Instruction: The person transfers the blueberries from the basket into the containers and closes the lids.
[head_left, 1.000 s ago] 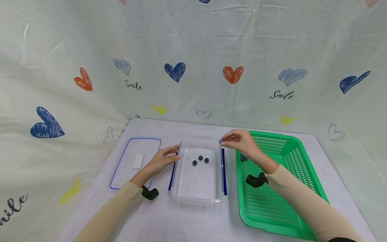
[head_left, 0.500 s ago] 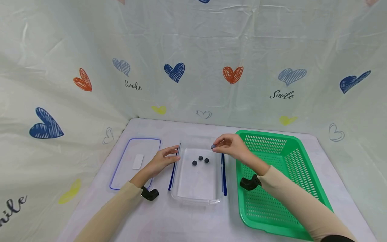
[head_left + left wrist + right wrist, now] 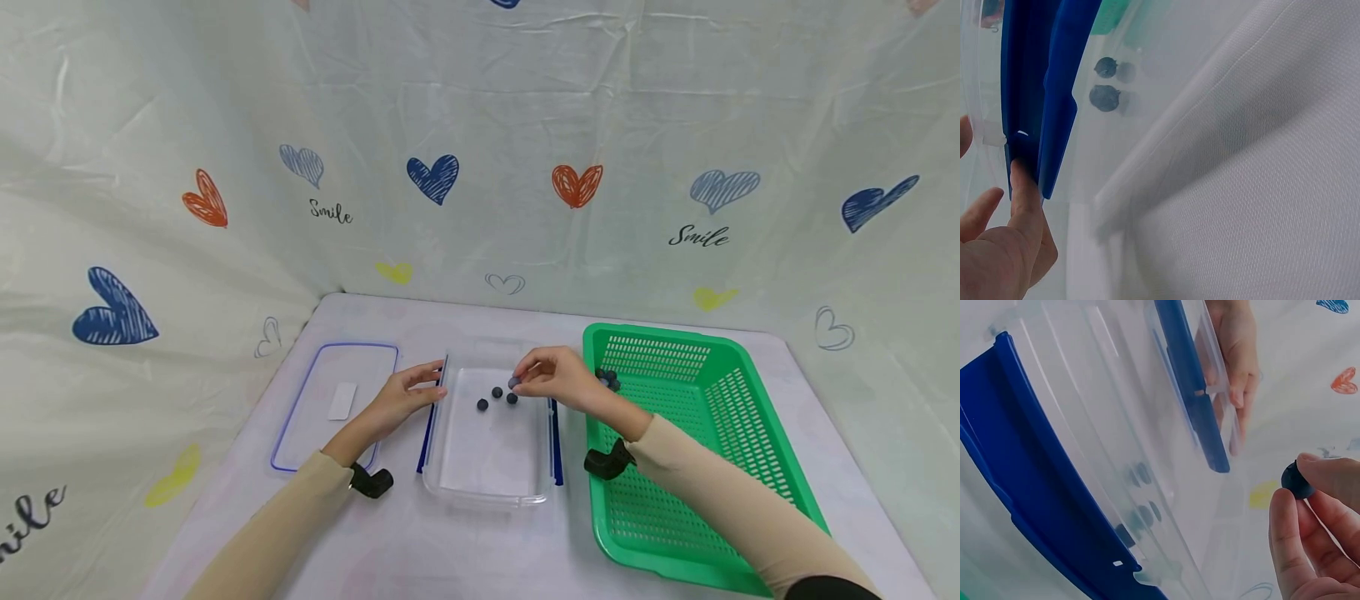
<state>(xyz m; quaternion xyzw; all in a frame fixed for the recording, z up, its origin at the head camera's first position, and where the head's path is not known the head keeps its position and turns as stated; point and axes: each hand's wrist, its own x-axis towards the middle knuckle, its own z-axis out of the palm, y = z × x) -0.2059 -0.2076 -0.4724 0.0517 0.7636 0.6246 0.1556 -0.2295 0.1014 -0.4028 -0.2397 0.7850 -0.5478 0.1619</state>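
A clear plastic box (image 3: 491,454) with blue side clips stands uncovered on the table. Three blueberries (image 3: 482,405) lie in its far half; two blueberries (image 3: 1105,98) show through its wall in the left wrist view. Thumb and fingertips of my right hand (image 3: 558,377) pinch another blueberry (image 3: 1296,481), held over the box's far right part. My left hand (image 3: 401,400) rests against the box's left side with fairly straight fingers. In the left wrist view, one of its fingers touches the blue clip (image 3: 1057,106).
A green perforated basket (image 3: 597,500) stands at the right, beneath my right forearm, with several blueberries (image 3: 607,380) in its far left corner. At the left lies a clear lid (image 3: 307,433) with a blue edge; a white rectangle (image 3: 342,401) shows on it. A heart-printed curtain (image 3: 502,108) hangs behind.
My right hand has moved left and toward me, carrying the pinched blueberry from the box's far right edge to over its inside. The left hand stays put.
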